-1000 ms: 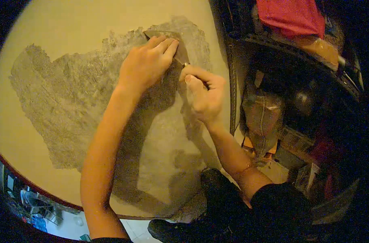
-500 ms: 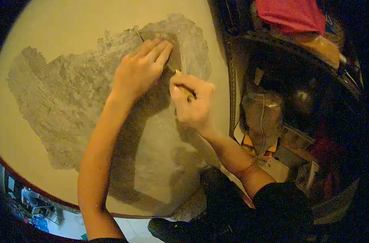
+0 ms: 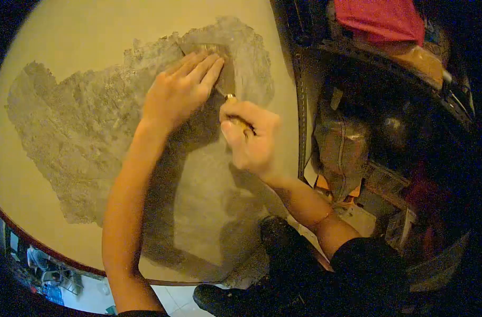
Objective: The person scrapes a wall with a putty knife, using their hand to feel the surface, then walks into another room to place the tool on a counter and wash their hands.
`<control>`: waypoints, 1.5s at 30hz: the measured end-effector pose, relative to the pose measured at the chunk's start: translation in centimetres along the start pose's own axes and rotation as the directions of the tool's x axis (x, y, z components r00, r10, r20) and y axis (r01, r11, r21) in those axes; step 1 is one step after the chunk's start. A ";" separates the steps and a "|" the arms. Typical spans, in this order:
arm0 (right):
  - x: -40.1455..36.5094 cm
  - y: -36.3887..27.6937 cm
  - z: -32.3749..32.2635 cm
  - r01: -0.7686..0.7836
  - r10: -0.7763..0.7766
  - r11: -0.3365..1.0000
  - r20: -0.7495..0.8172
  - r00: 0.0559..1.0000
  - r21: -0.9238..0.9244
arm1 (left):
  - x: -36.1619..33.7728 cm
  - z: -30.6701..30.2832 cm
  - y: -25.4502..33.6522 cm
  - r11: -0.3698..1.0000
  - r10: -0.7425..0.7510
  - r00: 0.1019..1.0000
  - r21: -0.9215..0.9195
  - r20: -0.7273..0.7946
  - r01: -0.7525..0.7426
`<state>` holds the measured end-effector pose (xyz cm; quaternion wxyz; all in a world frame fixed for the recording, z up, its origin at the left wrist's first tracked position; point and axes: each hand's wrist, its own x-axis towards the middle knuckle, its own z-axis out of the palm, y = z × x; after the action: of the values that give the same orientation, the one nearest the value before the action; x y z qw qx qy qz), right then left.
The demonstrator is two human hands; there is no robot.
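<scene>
My right hand (image 3: 251, 134) is closed round the yellowish handle of a putty knife (image 3: 227, 79). The knife's wide blade lies against a cream wall (image 3: 108, 31), over a rough grey patch (image 3: 93, 116). Stretched out and close together, the fingers of my left hand (image 3: 185, 87) press flat on the blade and hide part of it. Both forearms cast dark shadows over the lower part of the patch.
Right of the wall's edge is a dark space with a brownish bag (image 3: 344, 153), boxes (image 3: 389, 177) and a pink cloth (image 3: 381, 21) higher up. My dark shoe (image 3: 214, 298) shows at the bottom. At lower left, another person (image 3: 38, 259) is far off in a tiled room.
Both hands stay on the putty knife. They have shifted very slightly to the left in view, and my right hand sits a little lower.
</scene>
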<state>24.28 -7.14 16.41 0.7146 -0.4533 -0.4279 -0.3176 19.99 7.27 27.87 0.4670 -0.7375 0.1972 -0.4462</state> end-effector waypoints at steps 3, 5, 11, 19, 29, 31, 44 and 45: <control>1.2 0.7 1.1 0.061 -0.059 0.997 -0.040 0.997 0.043 | 0.0 -0.1 -0.6 0.996 -0.079 0.996 0.041 -0.033 0.081; 2.1 0.5 1.4 -0.004 0.004 1.000 -0.041 0.999 0.022 | 1.1 0.1 -1.5 0.997 -0.080 0.996 0.003 -0.025 0.080; 1.2 -1.1 0.3 -0.081 0.078 0.991 0.032 0.996 0.104 | 0.5 -0.5 -0.9 0.999 -0.028 0.999 -0.014 0.028 0.029; 1.4 -1.9 0.2 -0.099 0.096 0.991 0.034 0.995 0.094 | 0.4 -0.8 -0.6 0.996 -0.076 0.996 -0.039 0.053 0.079; 1.3 -1.3 0.6 -0.084 0.084 0.996 0.011 0.996 0.025 | 0.5 -0.8 -0.9 0.997 -0.048 0.999 -0.066 0.016 0.049; 1.6 -0.4 1.3 -0.051 0.051 0.999 -0.024 0.998 0.012 | 0.4 0.0 -1.4 0.997 -0.056 0.998 -0.047 -0.042 0.054; 0.9 -0.7 0.4 -0.180 0.181 0.978 -0.007 0.983 0.103 | 0.5 -0.2 -0.8 0.999 -0.023 0.999 -0.036 0.029 0.025; 0.7 -1.0 0.4 -0.104 0.105 0.990 -0.012 0.994 0.090 | 0.4 -0.1 -0.7 0.999 -0.020 0.999 -0.036 0.030 0.021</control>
<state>23.61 -7.16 17.52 0.7534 -0.4400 -0.4114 -0.2639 19.96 7.30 28.69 0.4517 -0.7543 0.1909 -0.4366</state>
